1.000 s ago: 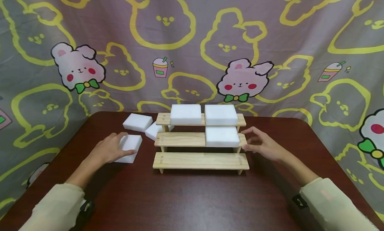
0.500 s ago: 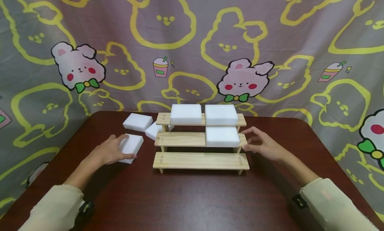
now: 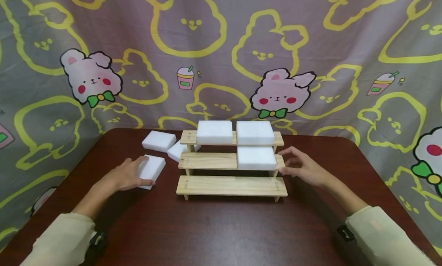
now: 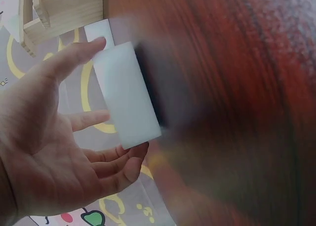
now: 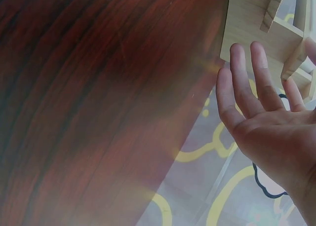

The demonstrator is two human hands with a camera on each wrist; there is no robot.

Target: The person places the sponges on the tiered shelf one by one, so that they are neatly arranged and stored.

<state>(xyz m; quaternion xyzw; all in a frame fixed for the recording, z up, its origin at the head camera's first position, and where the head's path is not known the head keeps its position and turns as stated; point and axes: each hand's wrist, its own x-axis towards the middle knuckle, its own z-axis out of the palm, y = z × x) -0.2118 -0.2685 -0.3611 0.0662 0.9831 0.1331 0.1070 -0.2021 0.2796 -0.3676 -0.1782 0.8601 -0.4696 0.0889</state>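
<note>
My left hand (image 3: 126, 175) grips a white foam block (image 3: 154, 168) left of the wooden tiered rack (image 3: 231, 185). In the left wrist view, the thumb lies at one end of the block (image 4: 128, 95) and fingertips at the other, with a dark shadow along its side. At the rack's right end, my right hand (image 3: 304, 169) holds the end of the middle tier between thumb and index finger. Its other fingers extend loosely in the right wrist view. Two white blocks (image 3: 215, 131) sit on the top tier, and another block (image 3: 256, 157) on the middle tier's right part.
Behind my left hand, one white block (image 3: 159, 141) lies on the dark red-brown table (image 3: 221, 227). Beside it, another block (image 3: 177, 151) is partly hidden by the rack. A patterned cloth (image 3: 221, 66) hangs behind the table.
The block in my left hand has tilted and shifted slightly to the right, and the fingers have closed in on it. My right hand and the rack stay where they were.
</note>
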